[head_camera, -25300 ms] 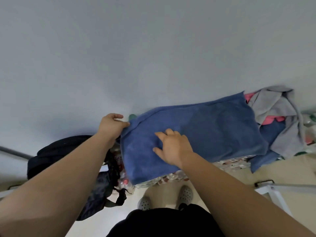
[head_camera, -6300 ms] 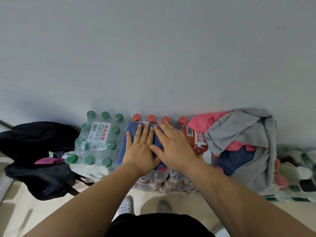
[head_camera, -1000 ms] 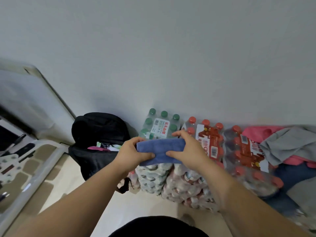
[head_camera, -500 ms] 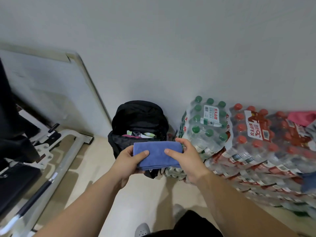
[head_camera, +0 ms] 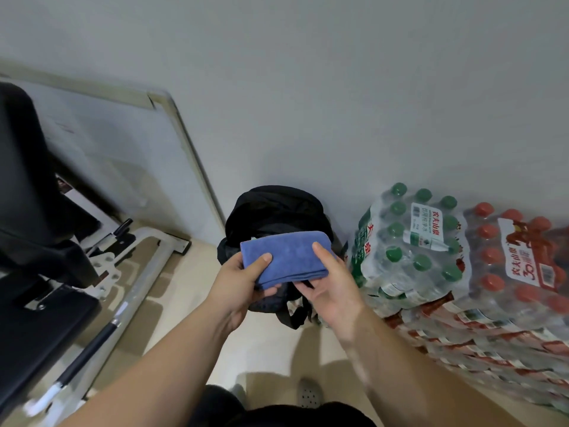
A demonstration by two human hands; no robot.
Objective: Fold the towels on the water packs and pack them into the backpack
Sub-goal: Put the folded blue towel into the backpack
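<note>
A folded blue towel is held flat right over the black backpack, which stands on the floor against the wall. My left hand grips the towel's left end, thumb on top. My right hand grips its right end the same way. The towel hides the backpack's opening. To the right stand stacked water packs: a green-capped pack and a red-capped pack on top.
A framed white board leans on the wall left of the backpack. A black padded bench with a white metal frame fills the left side. Beige floor lies between my feet and the backpack.
I have turned left from the water packs. Both hands carried the folded blue towel away from the packs until it came over the backpack.
</note>
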